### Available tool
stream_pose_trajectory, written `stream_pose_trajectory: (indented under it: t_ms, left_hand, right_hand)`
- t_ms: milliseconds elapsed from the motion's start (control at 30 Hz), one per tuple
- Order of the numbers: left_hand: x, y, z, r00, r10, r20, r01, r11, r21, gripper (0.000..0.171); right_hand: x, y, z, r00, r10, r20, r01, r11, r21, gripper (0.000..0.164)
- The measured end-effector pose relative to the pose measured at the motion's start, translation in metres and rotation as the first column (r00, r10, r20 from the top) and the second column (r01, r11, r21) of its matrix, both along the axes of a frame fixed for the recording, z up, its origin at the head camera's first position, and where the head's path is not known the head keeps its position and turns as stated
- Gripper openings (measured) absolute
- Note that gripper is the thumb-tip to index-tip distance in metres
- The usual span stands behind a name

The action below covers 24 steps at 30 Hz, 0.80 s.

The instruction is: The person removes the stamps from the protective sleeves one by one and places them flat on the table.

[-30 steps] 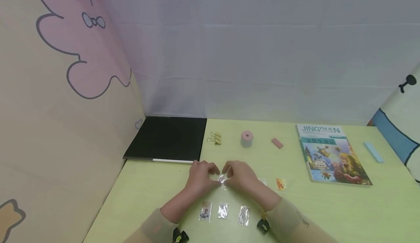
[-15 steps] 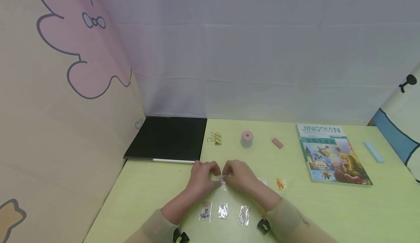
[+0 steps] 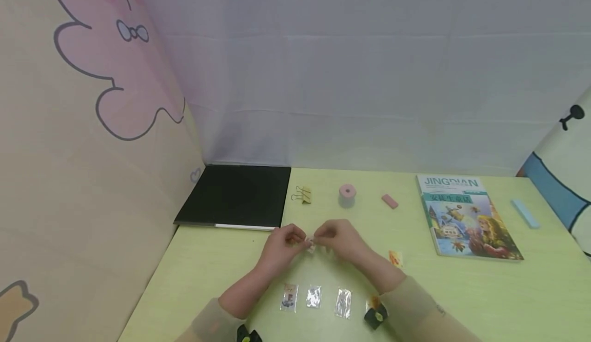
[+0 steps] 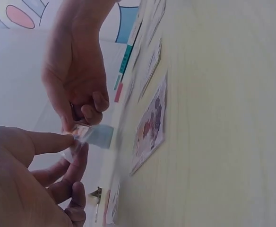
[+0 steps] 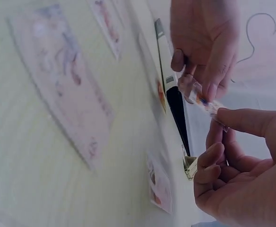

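Observation:
Both hands pinch one small clear plastic packet [image 3: 311,246] with a coloured print inside, held above the table. My left hand [image 3: 280,252] has its thumb and forefinger on the packet's left side. From the other side my right hand [image 3: 340,239] pinches it between thumb and forefinger. In the left wrist view the packet [image 4: 82,131] is tilted, and the thumbs partly cover it. Nearer to me on the table lie a printed clear packet [image 3: 289,298] and two shiny packets, one in the middle [image 3: 314,297] and one to the right [image 3: 343,302].
Behind the hands stand a black folder [image 3: 235,196], a gold binder clip [image 3: 303,195], a pink-topped roll [image 3: 348,196] and a pink eraser-like block [image 3: 390,201]. On the right are an orange printed piece [image 3: 395,259], a book [image 3: 466,219] and a light blue bar [image 3: 525,214].
Both hands have moved slightly away from me and raised the packet, which is now tilted. The right forearm now covers a small packet that showed beside it before.

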State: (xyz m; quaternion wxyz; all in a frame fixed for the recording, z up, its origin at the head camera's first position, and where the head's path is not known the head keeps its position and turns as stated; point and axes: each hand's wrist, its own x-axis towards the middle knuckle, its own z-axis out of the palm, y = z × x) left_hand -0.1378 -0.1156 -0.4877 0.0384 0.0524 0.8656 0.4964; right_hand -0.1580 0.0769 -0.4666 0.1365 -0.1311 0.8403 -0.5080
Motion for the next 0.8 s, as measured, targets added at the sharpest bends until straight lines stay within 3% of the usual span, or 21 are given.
stream_pose_trajectory:
  t_ms: [167,333,500,667,800]
  left_hand:
    - [-0.001,-0.002,0.000,0.999,-0.022,0.048,0.015,0.989,0.148,0.010]
    - [-0.003,-0.003,-0.001,0.999,-0.018,0.044,0.011,0.988,0.155,0.008]
    - [-0.002,-0.003,0.001,0.999,-0.017,0.029,0.012,0.989,0.146,0.008]
    - [-0.002,-0.004,0.001,1.000,-0.013,0.025,0.009,0.989,0.150,0.007]
    - [-0.002,-0.004,-0.001,0.999,-0.016,0.028,0.011,0.986,0.165,0.008]
  right_hand:
    - [0.000,0.002,-0.001,0.995,-0.033,0.090,0.045,0.990,-0.132,0.018]
    - [0.000,0.006,-0.004,0.989,-0.006,0.150,0.034,0.982,-0.184,0.022]
    - [0.000,0.011,-0.005,0.980,0.078,0.182,-0.036,0.975,-0.220,0.025]
    - [0.000,0.017,-0.005,0.966,0.178,0.190,-0.127,0.959,-0.253,0.028]
    - [-0.001,0.019,-0.007,0.965,0.196,0.176,-0.146,0.954,-0.262,0.026]
